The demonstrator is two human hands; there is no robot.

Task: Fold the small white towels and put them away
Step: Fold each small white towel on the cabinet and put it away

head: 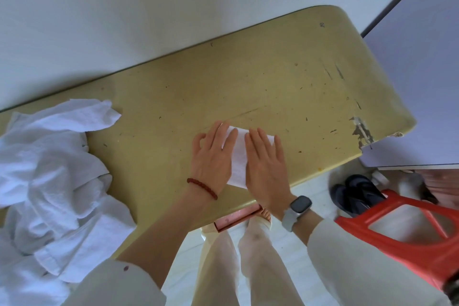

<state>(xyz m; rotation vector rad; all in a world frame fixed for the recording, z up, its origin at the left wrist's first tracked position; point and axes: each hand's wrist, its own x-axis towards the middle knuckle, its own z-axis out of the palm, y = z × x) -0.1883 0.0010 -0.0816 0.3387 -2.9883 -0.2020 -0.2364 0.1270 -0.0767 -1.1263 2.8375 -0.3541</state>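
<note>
2 hands lie flat on a small folded white towel [238, 156] near the front edge of the yellow surface [273, 82]. The left hand [213, 156] covers the towel's left side with straight, slightly spread fingers; a red bead bracelet [202, 187] circles its wrist. The right hand [267, 164] presses the right side, fingers straight and close together, with a grey watch [298, 207] on its wrist. Only a narrow strip of towel shows between them. A heap of unfolded white towels [49, 181] sits at the left end of the surface, well apart from the folded one. To the right, below the surface, stands a red plastic stool [409, 231], with dark sandals [355, 194] on the floor just beside it.
</note>
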